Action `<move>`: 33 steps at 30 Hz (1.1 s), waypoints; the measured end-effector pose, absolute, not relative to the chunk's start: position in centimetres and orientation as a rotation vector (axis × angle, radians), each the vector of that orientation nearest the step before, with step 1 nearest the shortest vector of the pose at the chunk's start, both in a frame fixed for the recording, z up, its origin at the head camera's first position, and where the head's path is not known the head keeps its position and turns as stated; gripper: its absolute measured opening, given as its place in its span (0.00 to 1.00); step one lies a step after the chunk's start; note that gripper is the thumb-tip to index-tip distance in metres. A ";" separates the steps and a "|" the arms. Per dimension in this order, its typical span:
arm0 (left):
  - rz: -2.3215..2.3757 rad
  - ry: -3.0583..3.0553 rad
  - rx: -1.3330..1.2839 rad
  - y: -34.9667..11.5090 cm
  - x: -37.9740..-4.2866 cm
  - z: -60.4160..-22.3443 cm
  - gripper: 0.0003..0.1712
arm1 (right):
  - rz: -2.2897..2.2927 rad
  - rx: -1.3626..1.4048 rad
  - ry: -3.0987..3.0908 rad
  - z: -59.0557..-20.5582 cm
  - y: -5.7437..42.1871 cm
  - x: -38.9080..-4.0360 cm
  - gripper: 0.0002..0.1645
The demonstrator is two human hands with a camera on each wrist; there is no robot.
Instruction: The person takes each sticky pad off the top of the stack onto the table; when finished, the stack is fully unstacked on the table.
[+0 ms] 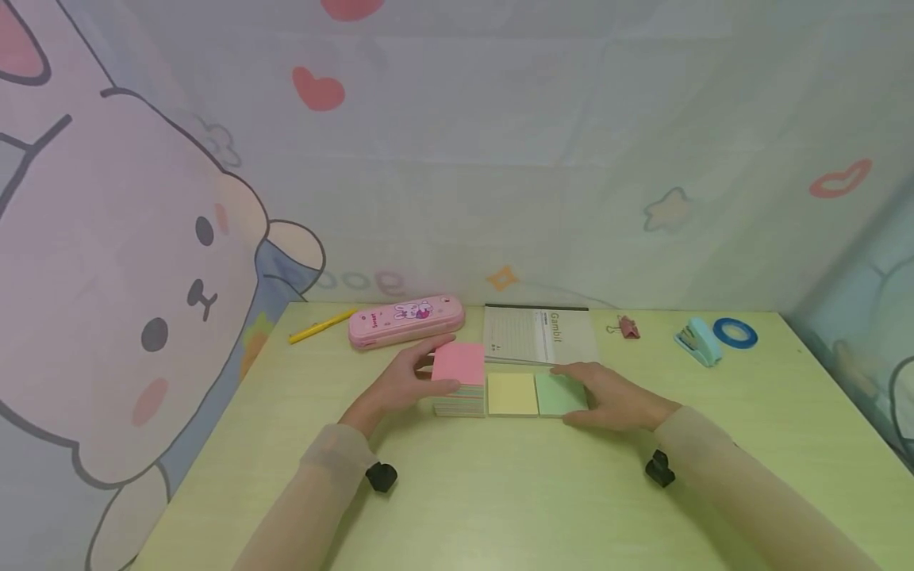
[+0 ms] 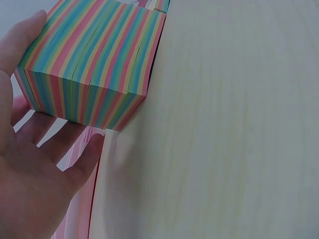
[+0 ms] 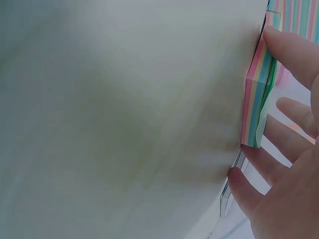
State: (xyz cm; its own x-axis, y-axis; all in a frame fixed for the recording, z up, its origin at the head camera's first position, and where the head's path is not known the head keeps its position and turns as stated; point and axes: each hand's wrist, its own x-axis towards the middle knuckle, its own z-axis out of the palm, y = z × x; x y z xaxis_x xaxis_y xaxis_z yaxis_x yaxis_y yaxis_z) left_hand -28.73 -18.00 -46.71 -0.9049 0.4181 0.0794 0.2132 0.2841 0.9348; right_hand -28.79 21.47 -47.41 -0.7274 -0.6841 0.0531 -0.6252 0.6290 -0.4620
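A tall stack of sticky notes [image 1: 458, 366], pink on top and striped in several colours down its sides [image 2: 94, 55], stands at the middle of the table. My left hand [image 1: 403, 385] holds it from the left, thumb along the front and fingers behind. Right of the stack lie two low pads side by side, a yellow sticky-note pad [image 1: 512, 395] and a green sticky-note pad [image 1: 561, 394]. My right hand [image 1: 620, 396] grips the green pad from its right end, thumb at the front edge and fingertips at the back; the right wrist view shows its layered side [image 3: 256, 104].
Behind the pads lies a notebook [image 1: 539, 335]. A pink pencil case [image 1: 407, 320] and a yellow pen [image 1: 323, 326] are at the back left. Towards the back right are a binder clip [image 1: 628, 327], a mint stapler [image 1: 700, 342] and a blue tape roll [image 1: 735, 333].
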 end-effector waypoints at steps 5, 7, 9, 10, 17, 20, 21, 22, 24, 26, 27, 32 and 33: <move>1.670 2.374 0.589 -18.0 -28.7 -46.8 0.49 | -0.697 -1.090 2.731 -47.4 21.4 -28.7 0.46; 1.668 2.377 0.593 -18.0 -28.7 -46.8 0.50 | -0.694 -1.087 2.734 -47.4 21.4 -28.7 0.46; 1.667 2.377 0.592 -18.1 -28.7 -46.7 0.50 | -0.691 -1.087 2.733 -47.4 21.4 -28.8 0.47; 1.669 2.376 0.593 -18.1 -28.7 -46.7 0.50 | -0.688 -1.090 2.733 -47.4 21.4 -28.8 0.47; 1.676 2.368 0.596 -18.1 -28.6 -46.8 0.50 | -0.776 -1.065 2.786 -45.6 19.2 -28.5 0.49; 1.673 2.373 0.591 -18.2 -28.6 -46.8 0.50 | -0.860 -1.087 2.756 -44.1 16.9 -28.4 0.51; 1.672 2.376 0.589 -18.1 -28.6 -46.8 0.50 | -0.877 -1.103 2.741 -43.6 16.0 -28.3 0.51; 1.673 2.376 0.590 -18.1 -28.6 -46.7 0.49 | -0.889 -1.112 2.725 -43.2 15.1 -28.3 0.52; 1.672 2.378 0.603 -18.1 -28.6 -46.7 0.48 | -0.892 -1.164 2.708 -42.5 13.2 -28.3 0.53; 1.677 2.365 0.649 -17.9 -28.7 -46.8 0.49 | -0.882 -1.196 2.701 -42.1 11.4 -28.3 0.54; 1.683 2.353 0.675 -17.8 -28.8 -46.8 0.49 | -0.870 -1.218 2.707 -41.9 10.5 -28.4 0.55; 1.716 2.306 0.734 -17.9 -28.8 -47.0 0.52 | -0.849 -1.295 2.714 -41.8 7.4 -28.6 0.54; 1.718 2.306 0.723 -18.0 -28.7 -47.0 0.52 | -0.841 -1.301 2.717 -41.8 7.0 -28.6 0.53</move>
